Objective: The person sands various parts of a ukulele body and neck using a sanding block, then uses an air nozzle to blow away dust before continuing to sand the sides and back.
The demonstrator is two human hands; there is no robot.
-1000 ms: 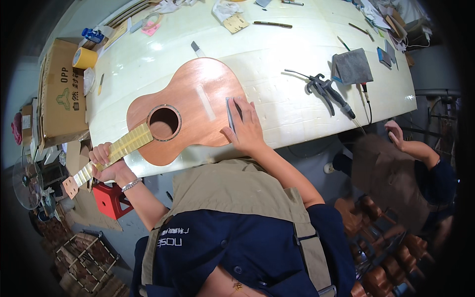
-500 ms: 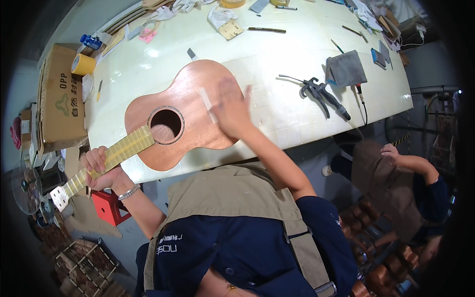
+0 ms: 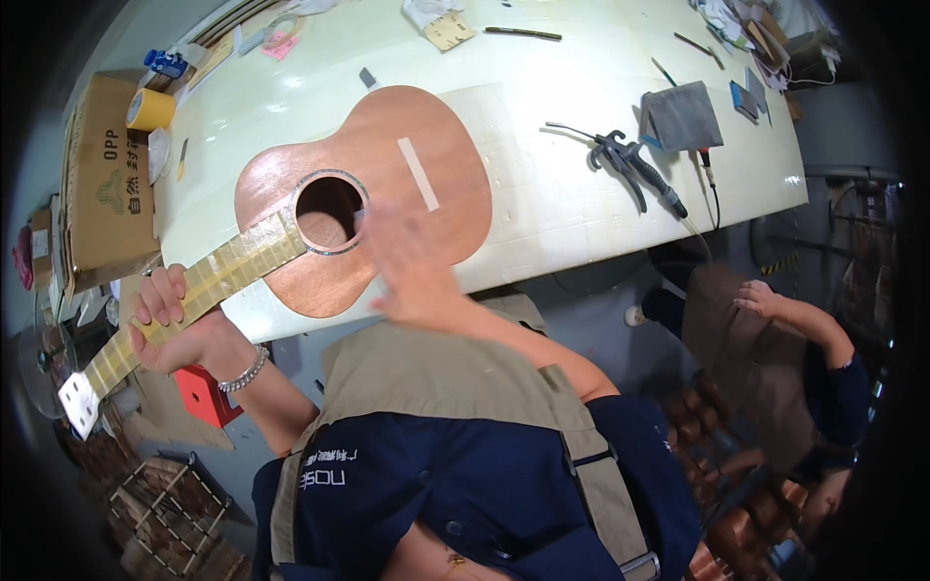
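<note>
An unstrung wooden ukulele (image 3: 450, 145) lies face up at the table's near edge, its neck pointing to the lower left. Yellowish tape covers the fretboard (image 3: 228, 268), and a pale strip (image 3: 418, 174) marks the top where a bridge would sit. My left hand (image 3: 163, 315) is wrapped round the neck, near the white headstock (image 3: 79, 404). Over the top, just right of the round soundhole (image 3: 329, 212), is my right hand (image 3: 412, 271). Motion smears its fingers, so whether they hold anything cannot be made out.
On the white table (image 3: 542, 232) lie an air blow gun (image 3: 625, 165), a grey block (image 3: 681, 116) and a small blade (image 3: 367, 76). A yellow tape roll (image 3: 150, 109) rests by a cardboard box (image 3: 114, 184) at left. Another person (image 3: 765, 339) stands at right.
My right hand has swept left and nearer me, from the lower body to beside the soundhole, uncovering the pale strip. The ukulele and my left hand appear slightly farther left.
</note>
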